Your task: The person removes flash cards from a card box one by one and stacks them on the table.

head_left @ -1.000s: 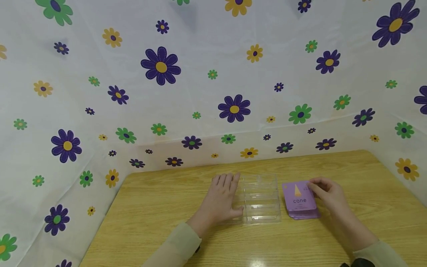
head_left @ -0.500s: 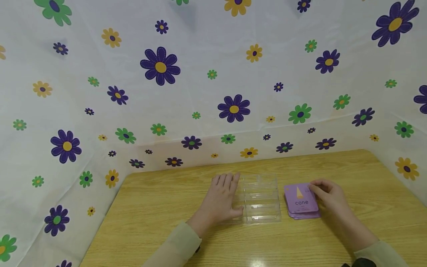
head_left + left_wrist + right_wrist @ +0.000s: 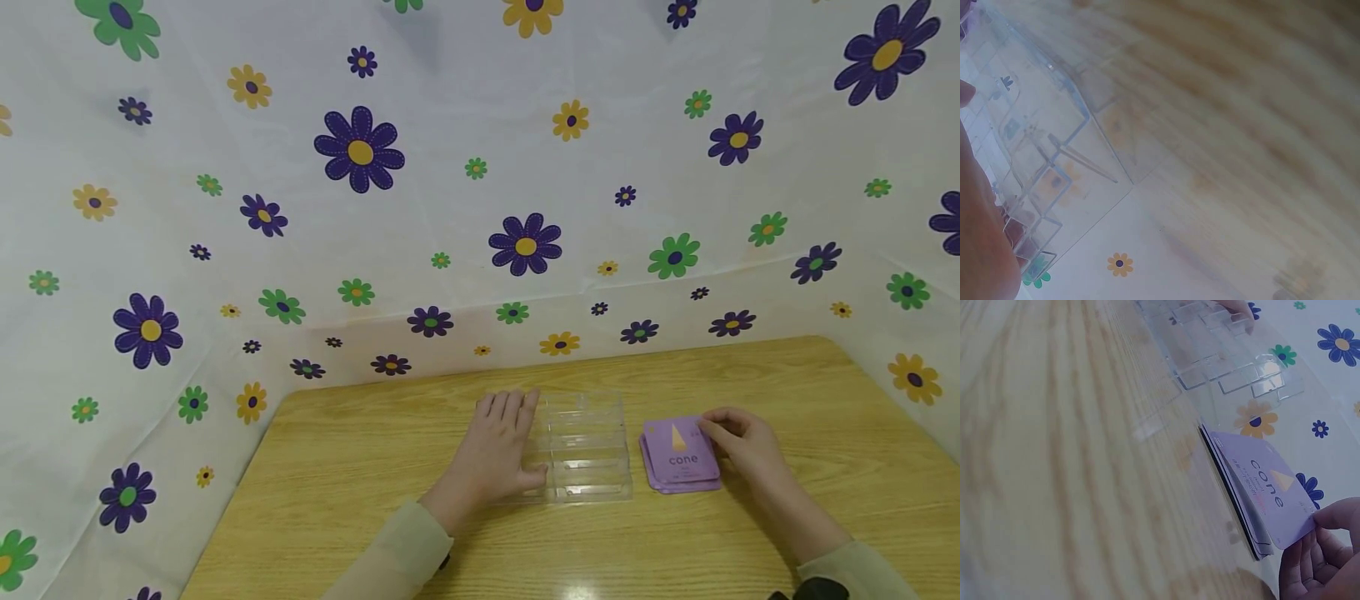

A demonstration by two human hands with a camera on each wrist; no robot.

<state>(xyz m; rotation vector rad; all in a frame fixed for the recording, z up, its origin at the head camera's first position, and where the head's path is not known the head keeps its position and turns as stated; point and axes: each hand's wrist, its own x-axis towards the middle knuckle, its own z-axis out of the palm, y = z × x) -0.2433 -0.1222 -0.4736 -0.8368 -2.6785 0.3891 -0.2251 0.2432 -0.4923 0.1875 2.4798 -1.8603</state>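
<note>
My left hand rests flat-fingered against the clear tray; my right hand pinches the top "cone" card on the bench.

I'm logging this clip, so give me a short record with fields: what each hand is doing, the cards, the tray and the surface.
left hand: left hand lies flat, fingers straight, against the left side of the clear plastic tray
right hand: right hand pinches the top card's right edge
cards: purple card stack, top card reads "cone" with a cone picture, lying right of the tray
surface: wooden table
backdrop: flower-print sheet
</note>
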